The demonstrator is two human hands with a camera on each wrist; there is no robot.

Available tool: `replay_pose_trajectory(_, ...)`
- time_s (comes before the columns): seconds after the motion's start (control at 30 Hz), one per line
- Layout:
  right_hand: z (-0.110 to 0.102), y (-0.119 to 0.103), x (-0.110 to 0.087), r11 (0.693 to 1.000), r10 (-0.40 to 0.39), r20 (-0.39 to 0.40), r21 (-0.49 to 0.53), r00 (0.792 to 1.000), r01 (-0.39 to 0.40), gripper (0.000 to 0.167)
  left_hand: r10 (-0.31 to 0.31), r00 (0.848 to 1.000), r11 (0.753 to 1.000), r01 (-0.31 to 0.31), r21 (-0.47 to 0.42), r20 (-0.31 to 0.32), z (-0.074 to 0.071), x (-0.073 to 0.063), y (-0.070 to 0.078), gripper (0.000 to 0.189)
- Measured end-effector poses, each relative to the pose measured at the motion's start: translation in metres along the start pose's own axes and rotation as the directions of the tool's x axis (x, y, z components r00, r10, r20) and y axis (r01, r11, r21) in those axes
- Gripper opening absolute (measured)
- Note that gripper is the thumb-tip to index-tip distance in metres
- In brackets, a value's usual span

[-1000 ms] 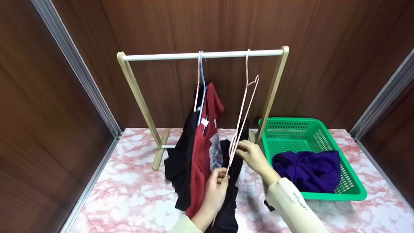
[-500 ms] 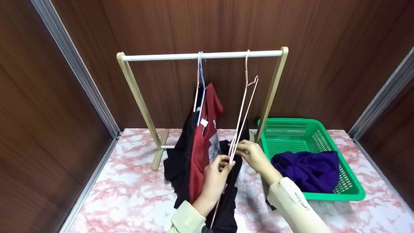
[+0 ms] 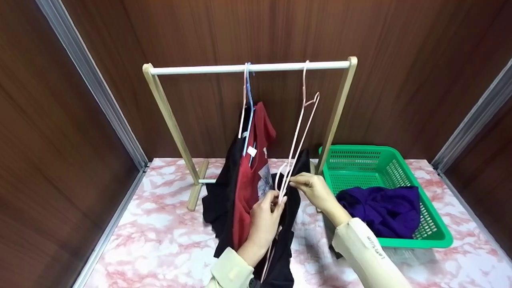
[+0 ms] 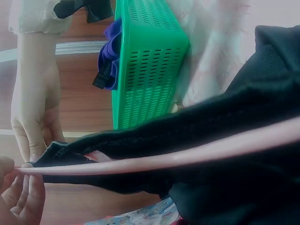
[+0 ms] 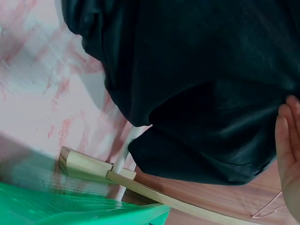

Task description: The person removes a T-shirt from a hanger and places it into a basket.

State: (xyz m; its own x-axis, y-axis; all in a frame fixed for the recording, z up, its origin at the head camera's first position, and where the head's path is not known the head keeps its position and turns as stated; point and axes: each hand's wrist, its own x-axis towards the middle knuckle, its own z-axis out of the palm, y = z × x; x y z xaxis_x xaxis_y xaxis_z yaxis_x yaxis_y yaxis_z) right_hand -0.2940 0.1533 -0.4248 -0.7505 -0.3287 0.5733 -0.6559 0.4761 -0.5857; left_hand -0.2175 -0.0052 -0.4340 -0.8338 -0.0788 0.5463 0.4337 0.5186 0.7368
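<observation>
Pink hanger (image 4: 173, 160): hooked on the white rail (image 3: 200, 70) above both hands, its thin bar running down to the left grip (image 3: 264, 218).
Left grip: thumb and fingers clamped on the bar; best kept light but steady, so the frame neither swings nor twists.
Black garment (image 5: 197, 70): beside the left grip and hanging below it, close along the bar; the step looks like fitting its edge over the hanger's end.
Right grip (image 3: 316, 194): just beyond the left grip, on its right, thumb and fingertips together and apparently pinching the cloth edge.
Cloth edge: worth opening a little with the right grip and easing along the bar in small pulls, since 1 hard tug could unhook the hanger.
Red garment (image 3: 248, 192): just left of the left grip; the bar should stay angled away from it, or the 2 fabrics may catch.
Green basket (image 3: 412, 242): to the right of the right grip, holding purple cloth (image 3: 380, 210); the right elbow needs to pass it freely.
</observation>
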Motion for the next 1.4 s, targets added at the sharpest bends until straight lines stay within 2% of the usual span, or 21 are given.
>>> replay_pose_trajectory(0.2,0.002,-0.006,-0.001,0.994,0.105,-0.045,-0.007,0.993,-0.105,0.012,0.018,0.999,1.0,-0.018,0.002,-0.028,0.002,0.0,0.001,0.008)
replay_pose_trajectory(0.33,0.004,-0.01,0.0,0.991,0.136,-0.072,0.017,0.988,-0.135,0.011,0.029,0.998,0.999,-0.028,0.022,-0.056,0.003,0.001,0.0,0.006)
replay_pose_trajectory(0.43,0.005,-0.011,0.001,0.984,0.171,-0.082,0.058,0.982,-0.166,0.011,0.03,0.997,0.999,-0.028,0.025,-0.067,0.004,0.001,-0.003,0.006)
replay_pose_trajectory(0.5,0.004,-0.012,0.003,0.969,0.223,-0.076,0.123,0.972,-0.213,0.012,0.026,0.998,0.999,-0.024,0.028,-0.065,0.005,0.002,-0.004,0.006)
replay_pose_trajectory(0.6,0.004,-0.016,0.005,0.923,0.312,-0.052,0.252,0.948,-0.29,0.015,0.011,0.998,0.999,-0.01,0.032,-0.057,0.005,0.001,-0.005,0.006)
replay_pose_trajectory(0.73,0.002,-0.019,0.008,0.832,0.417,-0.035,0.417,0.908,-0.366,0.018,0.004,0.999,0.999,-0.002,0.042,-0.052,0.006,0.001,-0.007,0.005)
replay_pose_trajectory(0.83,0.0,-0.019,0.01,0.773,0.479,-0.046,0.495,0.877,-0.396,0.019,0.008,0.999,0.998,-0.005,0.061,-0.051,0.006,0.0,-0.009,0.005)
replay_pose_trajectory(1.0,-0.007,-0.018,0.011,0.731,0.555,-0.094,0.529,0.826,-0.431,0.023,0.022,0.999,0.995,-0.017,0.096,-0.049,0.007,-0.003,-0.012,0.006)
replay_pose_trajectory(1.07,-0.01,-0.016,0.012,0.738,0.573,-0.13,0.511,0.809,-0.44,0.024,0.027,0.998,0.994,-0.022,0.108,-0.048,0.007,-0.004,-0.013,0.007)
replay_pose_trajectory(1.2,-0.016,-0.014,0.012,0.683,0.605,-0.144,0.6,0.783,-0.416,0.022,0.023,0.999,0.993,-0.018,0.117,-0.046,0.007,-0.006,-0.014,0.008)
replay_pose_trajectory(1.3,-0.019,-0.011,0.012,0.615,0.635,-0.134,0.684,0.761,-0.392,0.016,0.013,0.999,0.994,-0.008,0.111,-0.038,0.007,-0.008,-0.014,0.007)
replay_pose_trajectory(1.4,-0.022,-0.005,0.012,0.595,0.657,-0.149,0.705,0.739,-0.386,0.013,0.001,1.0,0.995,0.002,0.103,-0.028,0.007,-0.009,-0.014,0.005)
